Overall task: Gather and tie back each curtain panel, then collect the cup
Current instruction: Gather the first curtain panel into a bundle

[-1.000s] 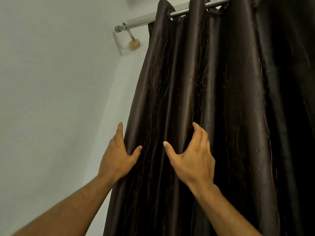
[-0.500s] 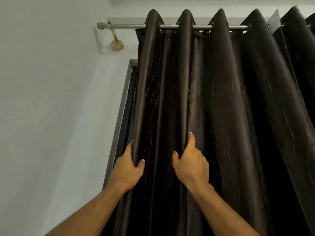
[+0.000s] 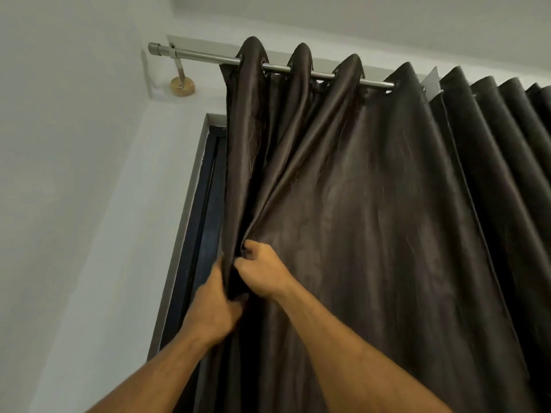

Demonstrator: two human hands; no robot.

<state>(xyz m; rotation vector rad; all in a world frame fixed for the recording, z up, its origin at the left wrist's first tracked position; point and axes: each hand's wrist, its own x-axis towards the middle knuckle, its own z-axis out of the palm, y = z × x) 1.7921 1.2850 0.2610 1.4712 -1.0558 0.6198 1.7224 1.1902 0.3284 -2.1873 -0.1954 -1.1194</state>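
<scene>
Half a second before, my hands had lain apart on the folds, each with fingers only loosely hooked over a pleat. Now they had come together at the left edge of the curtain panel [image 3: 343, 219]. My left hand [image 3: 213, 311] gripped the outer hem, fingers curled round the cloth, and my right hand [image 3: 264, 271] had pinched the next folds and drawn them across until the two nearly touched. The fabric ran in slanting creases from the curtain rod [image 3: 208, 59] down to my fists, and the dark window frame [image 3: 202, 222] showed beside the hem. I took this to mean the gathering of this panel had begun, though most of it hung spread to the right. How much cloth my right fingers held I could not tell, as they were buried in the fold. No tie-back or cup was in view.
</scene>
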